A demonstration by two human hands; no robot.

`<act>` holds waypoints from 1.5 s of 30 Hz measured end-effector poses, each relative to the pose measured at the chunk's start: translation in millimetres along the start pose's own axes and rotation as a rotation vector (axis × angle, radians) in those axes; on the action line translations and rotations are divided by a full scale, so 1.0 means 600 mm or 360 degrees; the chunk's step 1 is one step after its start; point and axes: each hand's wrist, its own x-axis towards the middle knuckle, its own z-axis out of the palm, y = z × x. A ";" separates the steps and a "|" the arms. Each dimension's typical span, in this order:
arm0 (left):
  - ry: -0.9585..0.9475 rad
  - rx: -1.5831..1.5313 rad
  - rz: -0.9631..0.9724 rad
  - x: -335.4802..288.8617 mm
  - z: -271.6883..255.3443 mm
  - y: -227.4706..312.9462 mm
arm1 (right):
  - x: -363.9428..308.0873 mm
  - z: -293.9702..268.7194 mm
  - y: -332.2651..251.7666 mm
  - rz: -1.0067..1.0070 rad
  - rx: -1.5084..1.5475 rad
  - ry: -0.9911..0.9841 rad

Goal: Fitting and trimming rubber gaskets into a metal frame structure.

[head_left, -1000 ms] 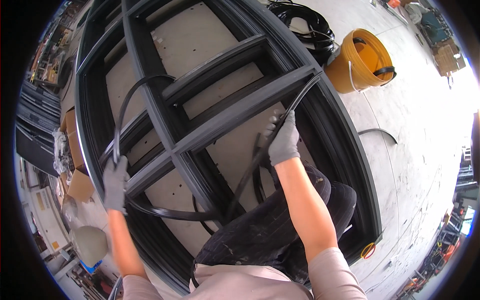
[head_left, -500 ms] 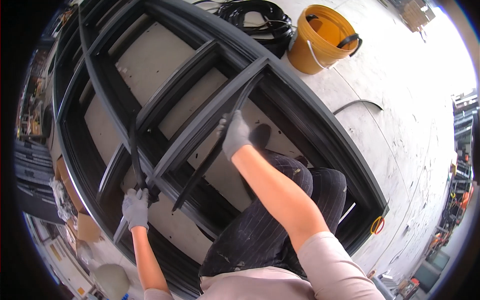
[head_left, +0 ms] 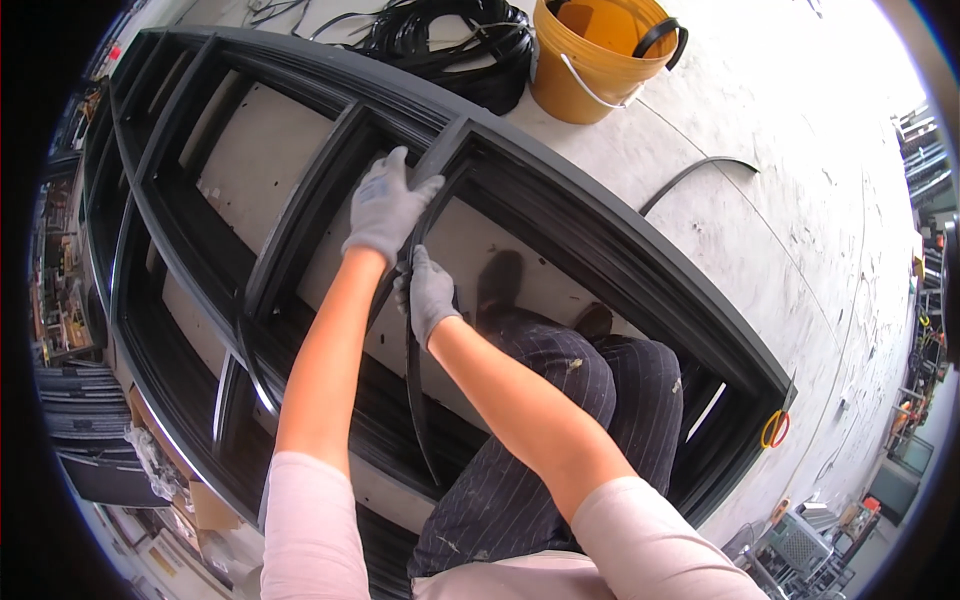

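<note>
My left hand (head_left: 385, 208), in a grey glove, rests on a crossbar (head_left: 440, 150) of the dark grey metal frame (head_left: 560, 175), its thumb and a finger spread apart. The thumb touches a black rubber strip (head_left: 415, 400) beside the bar. Just below, my right hand (head_left: 431, 293), also gloved, closes around that strip. Its loose end hangs over the frame opening towards my knee. Part of the strip between the two hands is hidden by the gloves.
A yellow bucket (head_left: 590, 70) and a coil of black strip (head_left: 430, 50) stand beyond the frame. A short black strip piece (head_left: 700, 175) lies on the floor. Scissors with a red and yellow handle (head_left: 775, 430) lie at the frame's right corner. My legs (head_left: 560, 390) are inside an opening.
My left hand has let go of the strip at the lower left crossing and moved up and right onto the crossbar. My right hand has slid down and left along its strip. The view has shifted.
</note>
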 end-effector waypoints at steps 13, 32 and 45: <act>-0.0068 -0.0052 -0.0075 0.054 0.071 0.029 | 0.004 -0.037 0.007 -0.0070 -0.0127 0.0113; 0.0062 0.0147 -0.0114 0.064 0.085 0.038 | -0.003 -0.009 0.001 -0.0208 -0.0082 0.0264; 0.0247 0.0473 -0.0026 0.060 0.094 0.041 | -0.010 -0.013 -0.019 -0.0085 -0.0104 0.0193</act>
